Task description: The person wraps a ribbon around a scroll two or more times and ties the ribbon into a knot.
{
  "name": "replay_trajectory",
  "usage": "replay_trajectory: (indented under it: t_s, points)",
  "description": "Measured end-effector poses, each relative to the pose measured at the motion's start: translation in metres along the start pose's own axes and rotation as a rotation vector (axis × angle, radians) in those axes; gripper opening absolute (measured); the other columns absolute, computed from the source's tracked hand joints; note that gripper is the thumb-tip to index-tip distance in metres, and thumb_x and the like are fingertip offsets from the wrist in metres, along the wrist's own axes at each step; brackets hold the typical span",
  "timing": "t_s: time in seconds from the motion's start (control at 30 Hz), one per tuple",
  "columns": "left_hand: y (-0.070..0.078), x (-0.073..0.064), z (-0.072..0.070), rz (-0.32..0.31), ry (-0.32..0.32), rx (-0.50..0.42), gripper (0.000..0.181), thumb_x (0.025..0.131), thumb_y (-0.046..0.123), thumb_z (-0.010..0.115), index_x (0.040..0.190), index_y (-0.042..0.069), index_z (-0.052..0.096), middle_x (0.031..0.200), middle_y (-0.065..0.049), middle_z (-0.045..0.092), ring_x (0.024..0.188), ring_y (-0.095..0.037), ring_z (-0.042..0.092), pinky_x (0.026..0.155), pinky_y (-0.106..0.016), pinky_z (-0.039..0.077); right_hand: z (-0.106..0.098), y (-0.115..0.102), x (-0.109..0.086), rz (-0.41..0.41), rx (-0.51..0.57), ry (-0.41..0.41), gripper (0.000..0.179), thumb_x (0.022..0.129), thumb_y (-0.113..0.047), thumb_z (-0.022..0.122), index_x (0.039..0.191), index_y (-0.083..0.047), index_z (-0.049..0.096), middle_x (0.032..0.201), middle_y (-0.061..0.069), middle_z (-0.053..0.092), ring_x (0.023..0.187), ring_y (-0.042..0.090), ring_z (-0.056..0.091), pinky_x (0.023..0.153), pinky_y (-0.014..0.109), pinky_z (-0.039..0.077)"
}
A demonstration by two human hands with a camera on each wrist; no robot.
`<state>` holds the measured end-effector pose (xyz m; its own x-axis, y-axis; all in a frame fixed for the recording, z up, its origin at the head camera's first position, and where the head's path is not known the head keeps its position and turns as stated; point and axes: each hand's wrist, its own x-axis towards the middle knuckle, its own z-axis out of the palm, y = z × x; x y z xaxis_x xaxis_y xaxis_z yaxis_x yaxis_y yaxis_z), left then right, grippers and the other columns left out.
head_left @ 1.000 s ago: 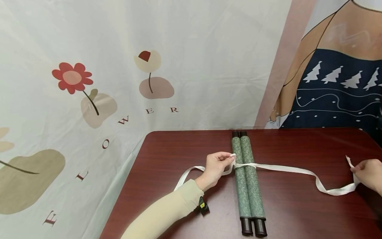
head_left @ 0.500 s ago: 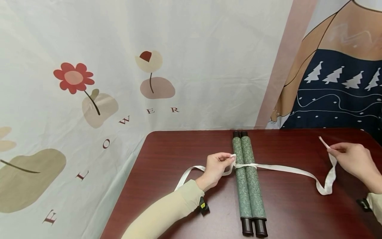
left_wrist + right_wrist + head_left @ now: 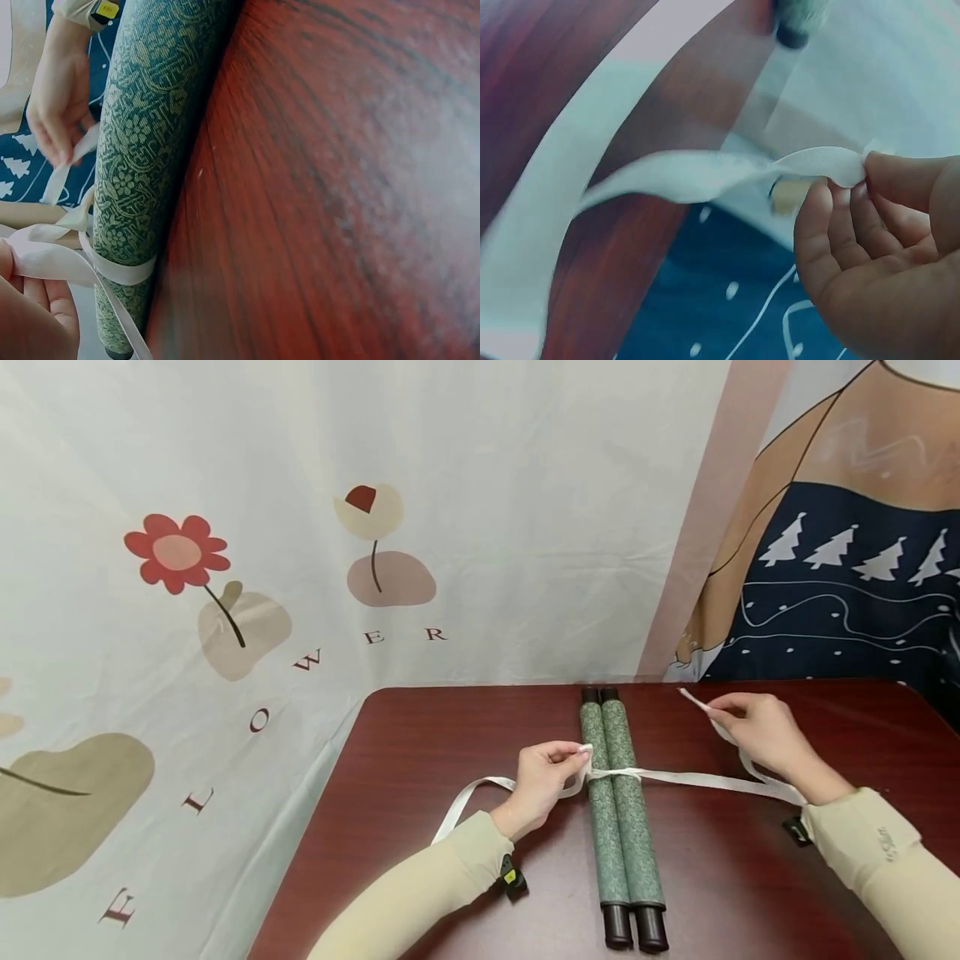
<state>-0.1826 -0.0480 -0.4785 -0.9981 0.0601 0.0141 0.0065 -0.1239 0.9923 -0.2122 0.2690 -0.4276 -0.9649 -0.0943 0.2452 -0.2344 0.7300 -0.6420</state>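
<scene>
Two scrolls (image 3: 609,835), covered in green patterned brocade with dark end knobs, lie side by side on the table. A white ribbon (image 3: 697,779) wraps around their middle, its long tail running right. Just left of the wrap, my left hand (image 3: 536,781) pinches a raised fold of the ribbon between thumb and fingers; the left wrist view shows the band (image 3: 127,271) around the brocade. Above the table to the right of the scrolls, my right hand (image 3: 765,735) pinches the tail near its free end, which sticks out past the fingertips. In the right wrist view the ribbon (image 3: 682,176) twists away from the fingers.
The dark red wooden table (image 3: 420,735) reaches back to a white printed curtain (image 3: 525,527) with flowers and letters. Another loop of ribbon (image 3: 461,802) trails behind my left forearm. A black wrist strap (image 3: 513,878) shows at the left sleeve.
My right hand has come in from the far right edge toward the scrolls and up, carrying the ribbon tail, which now folds back on itself. My left hand has stayed in place.
</scene>
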Motion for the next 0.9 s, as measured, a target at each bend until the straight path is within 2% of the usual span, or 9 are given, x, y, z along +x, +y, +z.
replay_trajectory:
  t_s: [0.2, 0.37, 0.5, 0.67, 0.9]
  points:
    - [0.002, 0.000, 0.002, 0.011, 0.005, -0.008, 0.016, 0.090, -0.004, 0.077, 0.103, -0.013, 0.075, 0.090, -0.013, 0.078, 0.074, -0.005, 0.067, 0.064, -0.019, 0.053, 0.026, -0.027, 0.012, -0.051, 0.081, -0.053, 0.014, 0.100, -0.007, 0.069, 0.107, 0.003, 0.076, 0.077, 0.007, 0.068, 0.060, 0.016, 0.047, 0.058, 0.030, 0.039]
    - [0.004, -0.001, 0.002, 0.016, 0.012, -0.007, 0.015, 0.090, -0.005, 0.077, 0.102, -0.013, 0.076, 0.087, -0.010, 0.077, 0.072, -0.004, 0.065, 0.062, -0.018, 0.052, 0.047, -0.045, 0.020, -0.091, 0.111, -0.071, 0.013, 0.099, -0.007, 0.072, 0.106, 0.000, 0.078, 0.088, 0.009, 0.073, 0.064, 0.017, 0.049, 0.061, 0.031, 0.040]
    - [0.005, -0.001, 0.002, 0.018, 0.015, 0.001, 0.015, 0.090, -0.004, 0.078, 0.102, -0.012, 0.076, 0.086, -0.009, 0.077, 0.072, -0.004, 0.065, 0.062, -0.019, 0.052, 0.062, -0.055, 0.024, -0.119, 0.134, -0.099, 0.012, 0.097, -0.007, 0.074, 0.105, -0.001, 0.079, 0.096, 0.012, 0.076, 0.064, 0.016, 0.051, 0.059, 0.030, 0.042]
    - [0.007, -0.001, 0.000, 0.001, 0.005, -0.002, 0.016, 0.090, -0.002, 0.078, 0.103, -0.012, 0.077, 0.088, -0.010, 0.078, 0.072, -0.004, 0.065, 0.064, -0.020, 0.050, 0.079, -0.065, 0.025, -0.127, 0.138, -0.119, 0.012, 0.096, -0.007, 0.075, 0.105, 0.000, 0.079, 0.105, 0.017, 0.076, 0.073, 0.018, 0.059, 0.064, 0.031, 0.047]
    - [0.009, -0.005, 0.000, 0.013, -0.011, 0.041, 0.016, 0.089, 0.000, 0.080, 0.102, -0.010, 0.078, 0.086, -0.010, 0.077, 0.070, -0.003, 0.064, 0.061, -0.019, 0.050, 0.093, -0.070, 0.028, -0.176, 0.129, -0.102, 0.010, 0.094, -0.006, 0.077, 0.102, -0.001, 0.080, 0.103, 0.014, 0.077, 0.076, 0.018, 0.062, 0.068, 0.035, 0.050]
